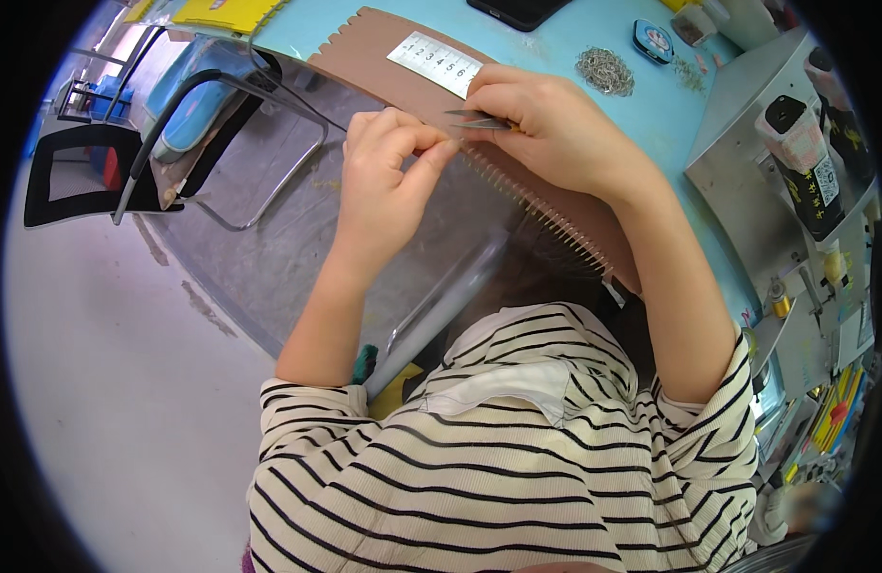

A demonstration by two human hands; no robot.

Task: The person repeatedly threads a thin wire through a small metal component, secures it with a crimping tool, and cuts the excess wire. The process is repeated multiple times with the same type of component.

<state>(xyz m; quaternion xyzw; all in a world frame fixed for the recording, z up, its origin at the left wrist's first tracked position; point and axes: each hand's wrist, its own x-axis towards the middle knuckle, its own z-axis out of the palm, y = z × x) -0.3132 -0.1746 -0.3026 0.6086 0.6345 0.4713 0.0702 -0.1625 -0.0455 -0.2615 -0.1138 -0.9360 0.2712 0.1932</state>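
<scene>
My left hand (388, 172) is closed in a pinch at the near edge of a long brown board (374, 48). What its fingertips hold is too small to make out. My right hand (555, 129) grips pliers (479, 120) with slim, dark, pointed jaws, slightly apart and aimed at the left fingertips. Part of the handle is hidden in the palm. Along the board's near edge runs a row of thin, gold-coloured pieces (536, 205), sticking out toward me. Beyond my right fingers, a white ruler strip (431, 62) lies on the board.
A pile of silver chain (605, 72) and a round blue tin (653, 42) sit on the light-blue table (555, 48). A black phone (517, 10) lies at the far edge. Metal equipment (756, 143) stands at right. Left is a black-framed chair (87, 172).
</scene>
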